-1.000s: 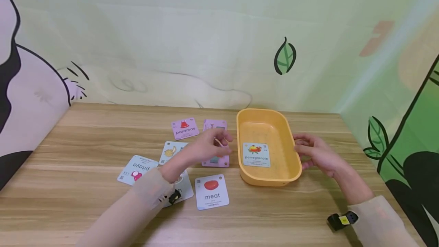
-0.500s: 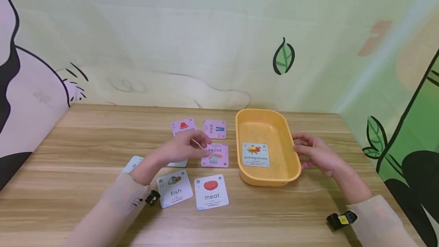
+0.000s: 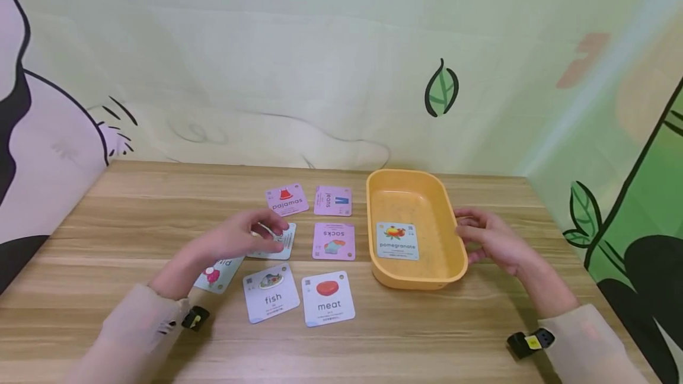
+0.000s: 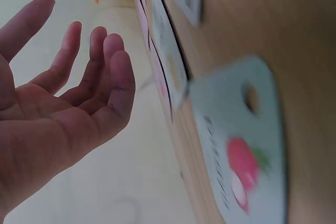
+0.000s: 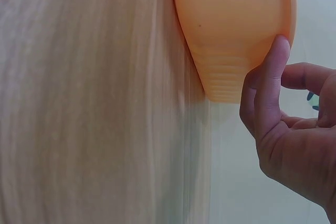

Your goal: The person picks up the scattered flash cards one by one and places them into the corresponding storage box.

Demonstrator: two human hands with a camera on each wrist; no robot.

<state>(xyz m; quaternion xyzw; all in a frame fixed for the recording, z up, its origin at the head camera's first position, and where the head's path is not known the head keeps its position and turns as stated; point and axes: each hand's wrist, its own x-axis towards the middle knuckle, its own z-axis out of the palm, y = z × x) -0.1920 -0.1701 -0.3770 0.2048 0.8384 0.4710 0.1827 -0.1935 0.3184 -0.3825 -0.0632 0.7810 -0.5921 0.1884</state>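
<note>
1. We see the left hand (image 3: 237,236) above a half-hidden card (image 3: 289,240), its fingers apart and loosely bent, holding nothing.
2. Near that card, we find pitaya (image 3: 221,274), fish (image 3: 272,293) and pajamas (image 3: 287,200).
3. We see the right hand (image 3: 493,239) touching the outer right side of the tray (image 3: 413,194), fingers relaxed.
4. Inside the tray, we see pomegranate (image 3: 397,242).

Free room over the socks card (image 3: 333,242) ends at the tray (image 3: 413,281).
</note>
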